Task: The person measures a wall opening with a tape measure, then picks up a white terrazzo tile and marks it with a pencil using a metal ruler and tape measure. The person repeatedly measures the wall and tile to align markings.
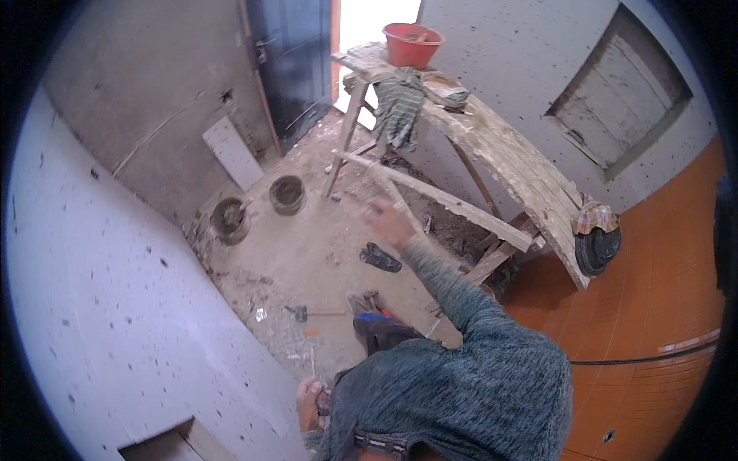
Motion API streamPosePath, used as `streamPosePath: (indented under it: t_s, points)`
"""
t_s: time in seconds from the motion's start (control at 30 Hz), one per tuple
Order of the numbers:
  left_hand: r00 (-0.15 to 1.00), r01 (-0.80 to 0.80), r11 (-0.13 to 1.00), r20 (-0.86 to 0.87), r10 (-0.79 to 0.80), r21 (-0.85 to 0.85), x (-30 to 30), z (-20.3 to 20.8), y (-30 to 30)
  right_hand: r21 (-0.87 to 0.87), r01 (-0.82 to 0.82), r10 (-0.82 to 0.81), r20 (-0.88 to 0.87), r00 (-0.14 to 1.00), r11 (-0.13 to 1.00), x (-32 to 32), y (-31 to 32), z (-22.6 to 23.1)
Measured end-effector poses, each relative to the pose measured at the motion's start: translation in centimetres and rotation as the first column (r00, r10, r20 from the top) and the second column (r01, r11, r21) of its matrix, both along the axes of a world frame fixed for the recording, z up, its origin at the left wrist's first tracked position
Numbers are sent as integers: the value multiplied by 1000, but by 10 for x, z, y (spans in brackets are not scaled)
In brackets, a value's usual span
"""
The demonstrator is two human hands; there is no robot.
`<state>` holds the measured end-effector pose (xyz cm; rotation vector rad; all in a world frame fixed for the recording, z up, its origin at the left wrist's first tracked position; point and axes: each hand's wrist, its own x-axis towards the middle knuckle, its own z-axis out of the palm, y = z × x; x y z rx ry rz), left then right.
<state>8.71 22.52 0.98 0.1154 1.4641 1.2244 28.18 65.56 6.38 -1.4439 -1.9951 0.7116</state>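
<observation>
My left hand (310, 401) is low in the view, close to the white wall, with its fingers curled. A thin pale rod (313, 359) sticks up from it; its exact kind is too small to make out. My right hand (390, 223) reaches forward over the dusty floor beside the wooden trestle, and motion smears its fingers. Just below that hand a dark, crumpled object (380, 258) lies on the floor. A hammer (300, 313) with a wooden handle rests on the floor ahead of my left hand, near an orange piece (310, 333).
A plank scaffold (507, 146) spans the right, bearing a red basin (413, 48), a striped cloth (400, 107) and a black container (596, 250). Two mortar buckets (230, 220) (287, 195) stand near a leaning white board (233, 154). Behind is a dark door (296, 69).
</observation>
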Motion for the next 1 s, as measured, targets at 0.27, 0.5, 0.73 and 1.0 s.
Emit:
streamPosePath:
  t_s: [0.27, 0.5, 0.73, 1.0]
  points:
    - [848, 317, 924, -374, -376, -213, -37, -27, 133, 105, 633, -611, -184, 770, 767, 197, 223, 57]
    - [654, 390, 838, -526, -544, -382, -55, -35, 222, 235, 674, -713, 256, 652, 700, 261, 376, 6]
    - [578, 377, 687, -421, -699, -621, -66, -22, 257, 94, 587, -545, 513, 663, 804, 275, 419, -18]
    - [620, 420, 714, -397, -677, -560, -99, -50, 268, 434, 431, -608, 489, 625, 791, 263, 369, 4]
